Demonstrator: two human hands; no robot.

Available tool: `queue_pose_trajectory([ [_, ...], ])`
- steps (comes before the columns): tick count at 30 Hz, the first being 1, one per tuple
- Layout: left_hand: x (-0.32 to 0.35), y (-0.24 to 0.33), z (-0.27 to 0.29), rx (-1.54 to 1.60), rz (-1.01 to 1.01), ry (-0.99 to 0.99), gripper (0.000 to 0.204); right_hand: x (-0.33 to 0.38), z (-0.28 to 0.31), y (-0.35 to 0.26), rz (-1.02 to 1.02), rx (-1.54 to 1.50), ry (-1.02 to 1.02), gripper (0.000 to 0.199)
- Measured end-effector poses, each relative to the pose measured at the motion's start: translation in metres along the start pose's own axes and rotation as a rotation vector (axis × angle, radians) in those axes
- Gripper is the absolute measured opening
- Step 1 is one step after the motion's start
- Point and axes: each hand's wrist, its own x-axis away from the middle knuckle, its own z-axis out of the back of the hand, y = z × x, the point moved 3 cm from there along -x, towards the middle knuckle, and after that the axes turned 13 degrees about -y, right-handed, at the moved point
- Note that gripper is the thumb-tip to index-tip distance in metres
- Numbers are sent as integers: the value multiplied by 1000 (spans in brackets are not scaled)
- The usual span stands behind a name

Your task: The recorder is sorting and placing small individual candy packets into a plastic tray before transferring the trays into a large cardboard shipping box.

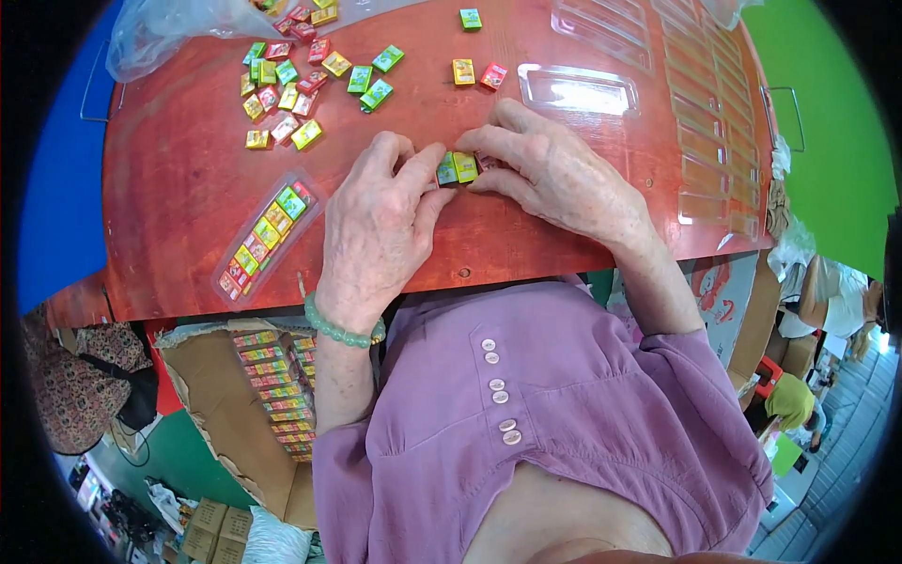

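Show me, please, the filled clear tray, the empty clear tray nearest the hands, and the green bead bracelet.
Filled clear tray (266, 235): head view, on its middle row of small boxes.
Empty clear tray (580, 92): head view, on its bare floor.
Green bead bracelet (331, 328): head view, on the beads.

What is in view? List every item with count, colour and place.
small boxes in the hands: about three, green, yellow and red, table centre
loose small boxes: a heap plus strays, mixed colours, far left of the table
filled tray: one, clear, near left
empty trays: many, clear, far right
plastic bag: one, clear, far left corner
table: one, red-brown
carton of packed trays: one, brown, below the table
bead bracelet: one, green, left wrist
left hand: on the boxes
right hand: on the boxes
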Motion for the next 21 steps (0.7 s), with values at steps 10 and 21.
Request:
queue_pose_trajectory([
  [10, 23, 6, -3, -122, 31, 110, 35, -10, -13, -12, 117, 61, -41, 27],
  [21, 35, -1, -7, -100, 49, 211, 42, -22, 35, 3, 19, 380, 238, 39],
])
